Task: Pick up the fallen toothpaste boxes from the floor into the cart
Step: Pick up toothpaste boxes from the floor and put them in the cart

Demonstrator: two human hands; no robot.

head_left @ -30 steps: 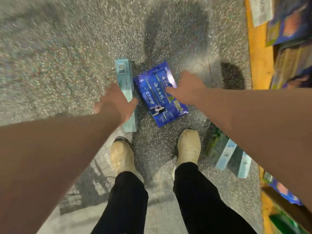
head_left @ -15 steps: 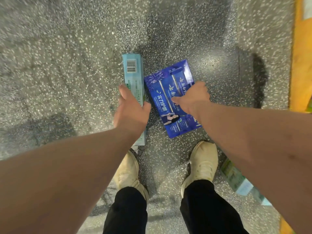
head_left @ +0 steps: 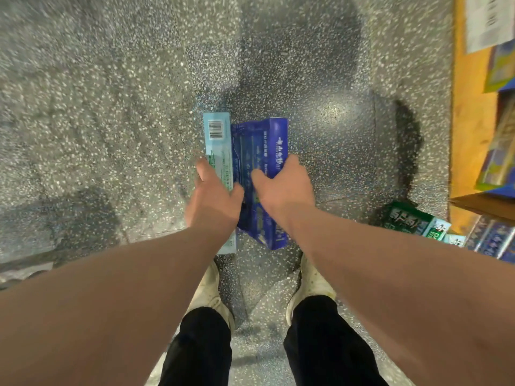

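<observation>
Head view: a person bends over a speckled floor (head_left: pixel 111 107), the left hand (head_left: pixel 213 203) wrapped around a pale blue toothpaste box (head_left: pixel 218 151) and the right hand (head_left: pixel 282 186) gripping a dark blue twin pack (head_left: pixel 259 143), tipped up on its edge. Both seem just gathered. No cart is in view. Green boxes (head_left: pixel 409 220) lie near the shelf (head_left: pixel 471 135), apparently awaiting collection.

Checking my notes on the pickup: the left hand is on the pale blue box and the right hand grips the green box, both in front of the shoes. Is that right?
Not quite. The head view shows the right hand gripping the dark blue box, not the green box, which lies untouched near the shelf. The left hand is on the pale blue box, as you wrote.
</observation>
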